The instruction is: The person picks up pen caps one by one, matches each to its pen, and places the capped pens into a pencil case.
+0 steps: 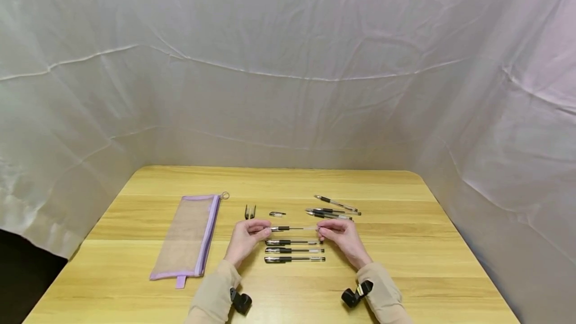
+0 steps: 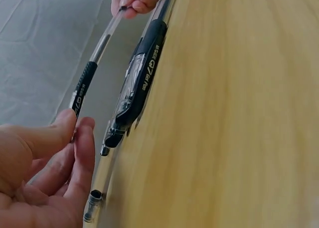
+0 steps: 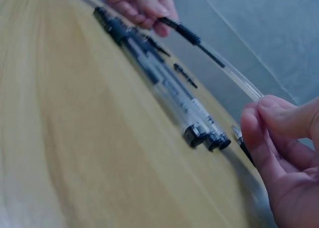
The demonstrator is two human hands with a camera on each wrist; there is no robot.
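Observation:
A clear-barrelled gel pen with a black grip (image 1: 283,228) is held level between both hands, above the table. At its capped end, on the left, my left hand (image 1: 246,239) pinches it between thumb and fingers. The thumb and fingertips of my right hand (image 1: 345,240) pinch the opposite, clear end. In the left wrist view the lettered grip (image 2: 83,88) shows beyond the left thumb. Just nearer to me, three capped gel pens (image 1: 282,259) lie side by side, their caps pointing left.
Behind the hands lie a loose pen cap (image 1: 277,213) and, to its left, more small caps (image 1: 250,212). Several uncapped pens (image 1: 330,210) lie at the back right. A purple-edged mesh zip pouch (image 1: 186,236) rests on the wooden table (image 1: 427,254) at left. Grey cloth (image 1: 288,104) surrounds the table.

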